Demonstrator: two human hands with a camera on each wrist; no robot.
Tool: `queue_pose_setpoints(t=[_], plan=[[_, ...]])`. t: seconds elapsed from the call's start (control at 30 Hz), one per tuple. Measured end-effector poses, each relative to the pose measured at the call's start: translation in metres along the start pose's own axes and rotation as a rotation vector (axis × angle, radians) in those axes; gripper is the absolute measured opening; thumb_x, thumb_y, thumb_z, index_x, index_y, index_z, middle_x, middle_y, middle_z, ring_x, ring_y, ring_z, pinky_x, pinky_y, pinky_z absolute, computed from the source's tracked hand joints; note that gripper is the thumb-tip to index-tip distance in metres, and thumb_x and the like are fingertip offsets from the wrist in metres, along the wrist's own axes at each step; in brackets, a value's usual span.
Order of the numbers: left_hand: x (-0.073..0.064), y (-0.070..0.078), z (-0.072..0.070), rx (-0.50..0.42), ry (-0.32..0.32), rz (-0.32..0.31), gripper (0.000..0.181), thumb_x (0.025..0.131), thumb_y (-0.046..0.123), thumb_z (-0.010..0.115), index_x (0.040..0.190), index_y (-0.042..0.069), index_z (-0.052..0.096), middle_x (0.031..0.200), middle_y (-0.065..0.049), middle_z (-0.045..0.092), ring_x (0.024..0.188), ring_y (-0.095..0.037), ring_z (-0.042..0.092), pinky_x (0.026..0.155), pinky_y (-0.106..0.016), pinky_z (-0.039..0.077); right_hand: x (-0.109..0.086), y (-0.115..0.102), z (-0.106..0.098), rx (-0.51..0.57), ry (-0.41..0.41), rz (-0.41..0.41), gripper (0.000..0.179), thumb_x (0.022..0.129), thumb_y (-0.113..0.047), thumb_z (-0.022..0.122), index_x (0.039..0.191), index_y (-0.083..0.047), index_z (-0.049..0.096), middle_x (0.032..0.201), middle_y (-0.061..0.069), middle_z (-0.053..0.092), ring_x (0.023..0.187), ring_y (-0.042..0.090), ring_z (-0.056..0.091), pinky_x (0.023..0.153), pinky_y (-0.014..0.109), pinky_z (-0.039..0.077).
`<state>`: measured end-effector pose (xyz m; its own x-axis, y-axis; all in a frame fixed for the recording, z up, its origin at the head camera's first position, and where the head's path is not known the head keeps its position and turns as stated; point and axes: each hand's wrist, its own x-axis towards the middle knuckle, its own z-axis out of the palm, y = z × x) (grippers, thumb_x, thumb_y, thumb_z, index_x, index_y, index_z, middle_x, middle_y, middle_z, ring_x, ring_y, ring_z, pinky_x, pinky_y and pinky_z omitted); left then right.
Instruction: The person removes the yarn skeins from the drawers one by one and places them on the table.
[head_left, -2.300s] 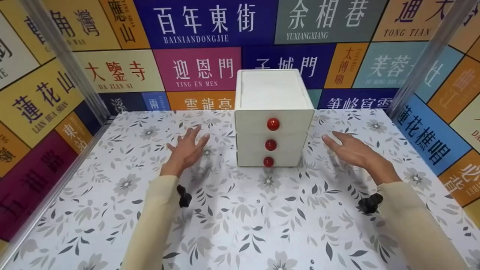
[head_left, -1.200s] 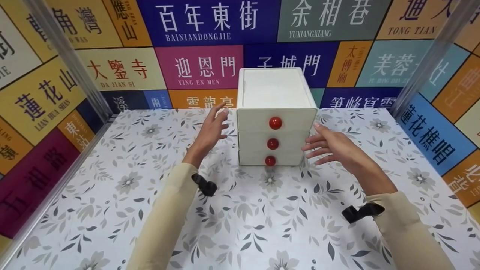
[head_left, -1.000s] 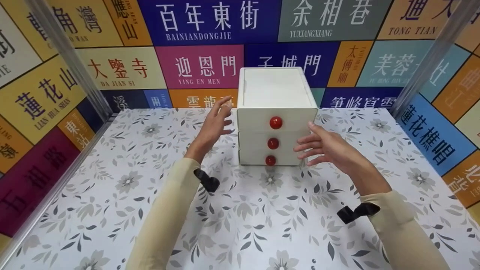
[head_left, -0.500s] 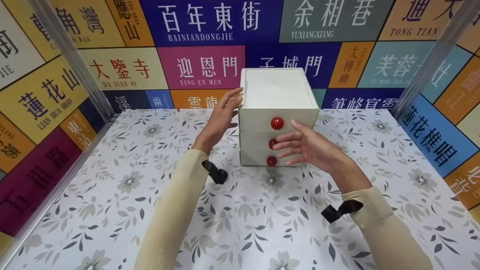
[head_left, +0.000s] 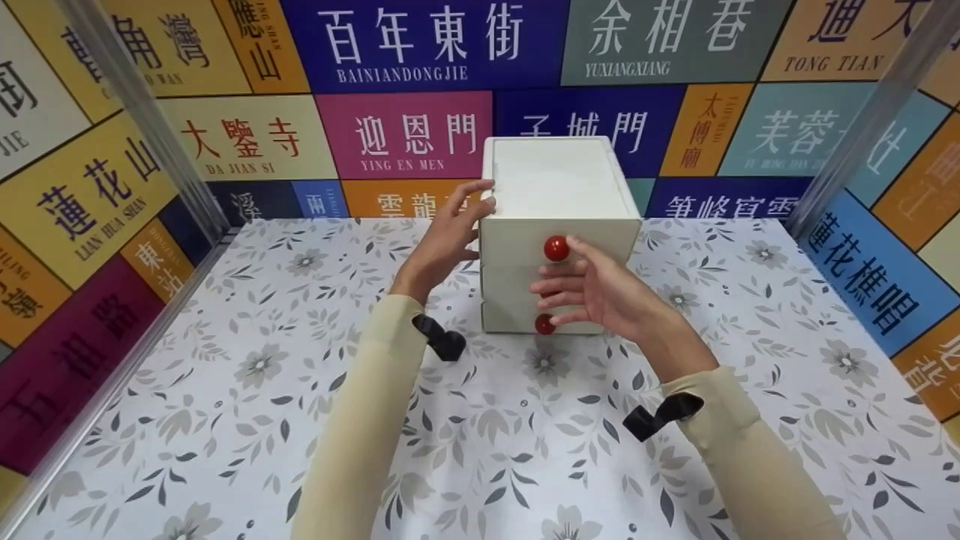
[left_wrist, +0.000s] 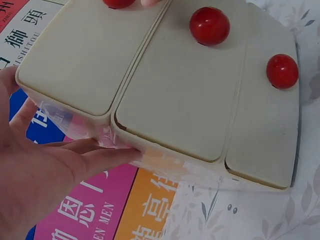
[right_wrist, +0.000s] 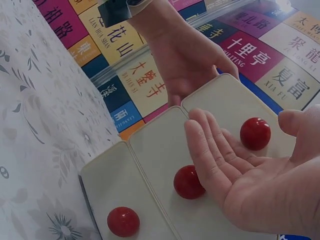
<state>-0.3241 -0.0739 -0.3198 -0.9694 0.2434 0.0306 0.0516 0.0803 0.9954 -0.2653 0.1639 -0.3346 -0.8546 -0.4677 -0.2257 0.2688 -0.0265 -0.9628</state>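
"On the flowery table [head_left: 465,442] stood a white box [head_left: 559,214] with three drawers [head_left: 510,283], one above another. It was near the back, by the wall of bright signs [head_left: 405,45]."

"Where was the left hand [head_left: 442,236]?"

"At the box's left side, up high. Its fingers were spread, and two fingertips were at the top edge. (I couldn't tell how hard they pressed, or if they did.)"

"What about the right hand [head_left: 611,296]?"

"That one was in front of the drawers. Its thumb was up, just beside the top red knob [head_left: 556,248], and the right wrist view showed a small gap between them."

"And the other fingers?"

"They were long and nearly straight, and the thumb was spread away from them. In the head view they hid most of the middle red knob [right_wrist: 188,182]."

"Did you see the bottom red knob [head_left: 544,325]?"

"Yes, it peeked out by the lowest finger. Both arms had tan sleeves [head_left: 367,420]."
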Motion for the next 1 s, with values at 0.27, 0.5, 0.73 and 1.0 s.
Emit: queue_pose_setpoints(t=[0.27,0.5,0.73,1.0], plan=[[-0.001,-0.001,-0.002,0.024,-0.034,0.029,0.041,0.105,0.037,0.048,0.145,0.033,0.042,0.152,-0.008,0.042,0.138,-0.043,0.048,0.106,-0.064,0.047,0.009,0.0,0.006,0.089,0.034,-0.015,0.062,0.106,-0.055,0.031,0.131,-0.001,0.05,0.11,0.004,0.072,0.088,0.017,0.07,0.077,0.029,0.061],[0.0,-0.001,-0.001,0.068,-0.081,0.064,0.042,0.108,0.037,0.041,0.149,0.032,0.041,0.153,-0.01,0.042,0.137,-0.042,0.049,0.105,-0.063,0.048,0.01,-0.001,0.012,0.133,0.098,-0.036,0.054,0.105,-0.051,0.04,0.121,-0.001,0.055,0.098,0.004,0.074,0.08,0.016,0.071,0.073,0.027,0.061],[0.001,-0.002,-0.003,0.056,-0.085,0.054,0.038,0.108,0.036,0.039,0.145,0.03,0.044,0.148,-0.01,0.046,0.132,-0.039,0.053,0.104,-0.062,0.049,0.007,0.001,0.013,0.132,0.117,-0.069,0.049,0.105,-0.048,0.045,0.115,-0.003,0.058,0.095,0.004,0.075,0.08,0.018,0.071,0.075,0.029,0.062],[0.002,0.0,0.001,0.059,-0.054,0.043,0.034,0.107,0.037,0.041,0.139,0.029,0.047,0.147,-0.011,0.046,0.132,-0.038,0.054,0.104,-0.066,0.047,0.001,0.003,0.016,0.13,0.124,-0.084,0.048,0.105,-0.047,0.044,0.114,-0.001,0.057,0.093,0.005,0.074,0.079,0.017,0.071,0.074,0.029,0.063]])
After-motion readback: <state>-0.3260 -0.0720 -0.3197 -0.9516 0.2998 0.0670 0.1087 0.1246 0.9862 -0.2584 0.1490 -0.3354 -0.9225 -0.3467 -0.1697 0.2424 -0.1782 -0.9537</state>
